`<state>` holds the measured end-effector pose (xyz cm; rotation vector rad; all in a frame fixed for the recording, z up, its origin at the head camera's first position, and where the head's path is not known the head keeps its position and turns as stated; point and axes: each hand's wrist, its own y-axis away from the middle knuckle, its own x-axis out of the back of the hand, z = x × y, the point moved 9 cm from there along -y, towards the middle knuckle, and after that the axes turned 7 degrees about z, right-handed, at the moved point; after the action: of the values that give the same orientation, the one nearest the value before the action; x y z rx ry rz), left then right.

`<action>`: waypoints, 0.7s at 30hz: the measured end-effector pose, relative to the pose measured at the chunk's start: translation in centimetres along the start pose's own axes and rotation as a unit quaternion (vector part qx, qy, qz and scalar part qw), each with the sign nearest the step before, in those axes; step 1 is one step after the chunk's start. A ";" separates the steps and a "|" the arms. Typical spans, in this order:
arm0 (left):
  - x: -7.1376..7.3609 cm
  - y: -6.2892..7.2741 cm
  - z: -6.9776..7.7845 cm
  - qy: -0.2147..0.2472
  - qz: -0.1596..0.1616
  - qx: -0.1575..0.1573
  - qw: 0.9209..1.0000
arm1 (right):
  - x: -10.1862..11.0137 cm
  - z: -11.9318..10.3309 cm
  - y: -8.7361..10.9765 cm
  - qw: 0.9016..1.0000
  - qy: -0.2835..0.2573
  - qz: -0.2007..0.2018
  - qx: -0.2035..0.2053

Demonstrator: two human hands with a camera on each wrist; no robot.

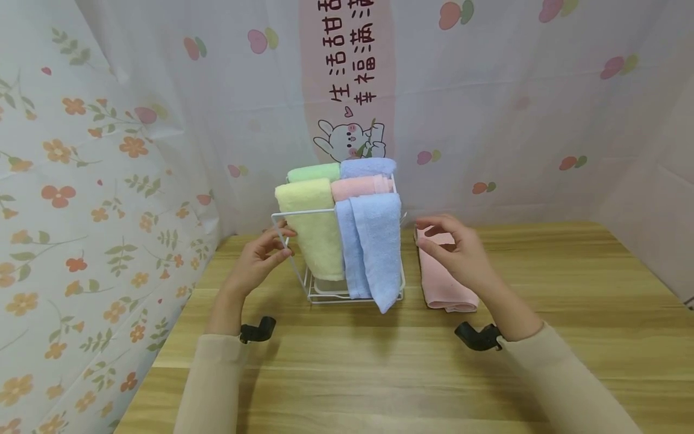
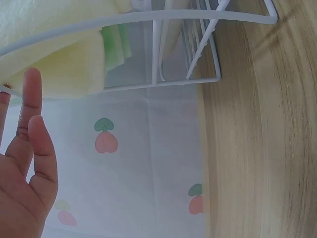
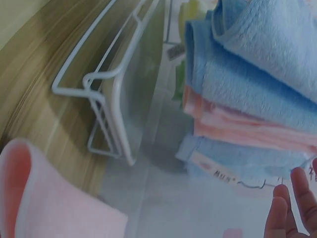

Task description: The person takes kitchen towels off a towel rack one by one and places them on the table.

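On the white rack (image 1: 303, 213), a plush yellow towel (image 1: 318, 244) partly hides the green towel (image 1: 313, 173). Left hand (image 1: 258, 254) and right hand (image 1: 459, 252) are relaxed, unclenched.

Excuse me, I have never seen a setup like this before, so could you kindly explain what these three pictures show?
Certainly. There is no robot here: a person works with two bare hands. The wide picture comes from a camera on the head; the other two come from cameras on the left and right wrists.

A white wire rack stands on the wooden table. On it hang a yellow towel, a green towel, a pink towel and two blue towels. A folded pink towel lies to its right.

The left hand is at the rack's left side; whether it touches is hard to tell. The right hand holds nothing.
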<state>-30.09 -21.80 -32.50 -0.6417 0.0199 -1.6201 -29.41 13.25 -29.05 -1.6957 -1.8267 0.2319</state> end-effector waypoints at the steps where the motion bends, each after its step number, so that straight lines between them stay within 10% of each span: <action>1: 0.0 0.0 0.0 0.000 0.001 -0.002 1.000 | -0.2 -0.2 0.0 1.000 -0.008 0.000 0.003; 21: 0.0 0.0 0.2 -0.001 0.011 -0.013 1.000 | -3.6 -2.2 -1.2 0.999 -0.033 0.007 -0.028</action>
<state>-29.99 -21.71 -32.38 -0.6614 0.0472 -1.5994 -29.29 9.05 -27.85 -1.7582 -1.8856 0.2482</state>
